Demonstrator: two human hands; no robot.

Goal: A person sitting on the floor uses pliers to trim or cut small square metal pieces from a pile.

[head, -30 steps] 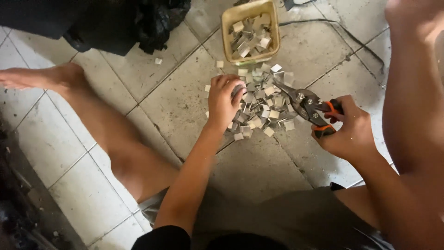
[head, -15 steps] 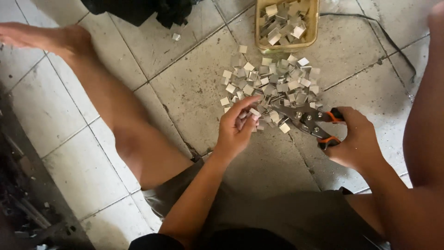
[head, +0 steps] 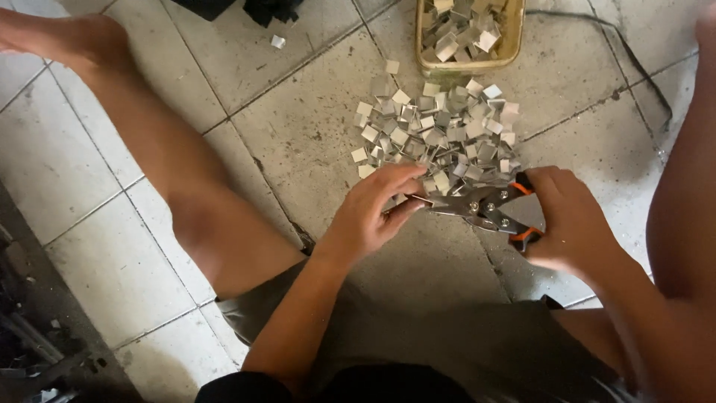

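**tilewatcher:** Standing right next to this person, who's sitting on the tiled floor with legs spread. The right hand is wrapped around the orange-handled pliers, fingers closed tight on the grips. The metal nose of the pliers points left, toward the other hand.

**scrapfan:** And the left hand?

**tilewatcher:** The left hand sits right at the tip of the pliers, fingers curled in and pinched on a small metal piece that meets the pliers' nose. I can't tell whether the tip is actually biting the piece or only touching it; it's too small and partly hidden by the thumb.

**scrapfan:** Where's the rest of the stuff?

**tilewatcher:** Just beyond both hands, a loose pile of small squarish silver metal pieces is spread on the floor, its near edge almost touching the knuckles. Past the pile, at the top of the view, there's a yellowish tray holding more of the same pieces, its near rim touching the far edge of the heap. One stray piece lies off to the left by some dark cloth.

**scrapfan:** Anything else around?

**tilewatcher:** A thin dark cable curves across the tiles on the right. The person's bare left leg stretches out to the upper left, well apart from the pile.
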